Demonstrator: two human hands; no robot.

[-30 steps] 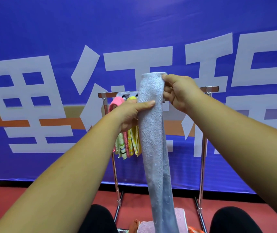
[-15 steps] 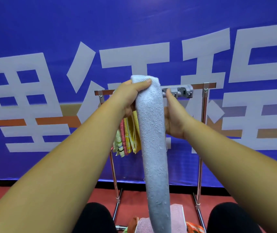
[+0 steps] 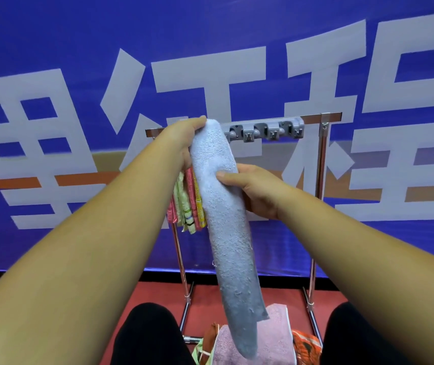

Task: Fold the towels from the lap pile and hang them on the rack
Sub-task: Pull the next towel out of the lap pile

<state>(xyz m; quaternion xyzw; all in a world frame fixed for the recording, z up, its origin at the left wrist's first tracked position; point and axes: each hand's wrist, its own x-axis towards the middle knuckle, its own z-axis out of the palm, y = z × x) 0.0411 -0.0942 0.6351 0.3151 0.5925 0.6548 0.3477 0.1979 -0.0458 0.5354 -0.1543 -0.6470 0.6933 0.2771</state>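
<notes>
The folded pale-blue towel (image 3: 226, 219) hangs long in front of the rack (image 3: 321, 119), its foot over the lap pile (image 3: 276, 335). Whether it sits over the bar I cannot tell: the left hand (image 3: 184, 143) covers that spot, its grip closed on the towel's top end. The right hand (image 3: 252, 191) pinches the towel lower down, fingers hidden behind. Striped towels (image 3: 188, 209) hang half covered. Behind are a red floor (image 3: 158, 293) and a blue banner (image 3: 210, 35).

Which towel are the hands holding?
The long pale blue towel: the left hand grips its top and the right hand pinches its side. The small colourful towels hang on the rack; the pink towel lies loose below.
</notes>
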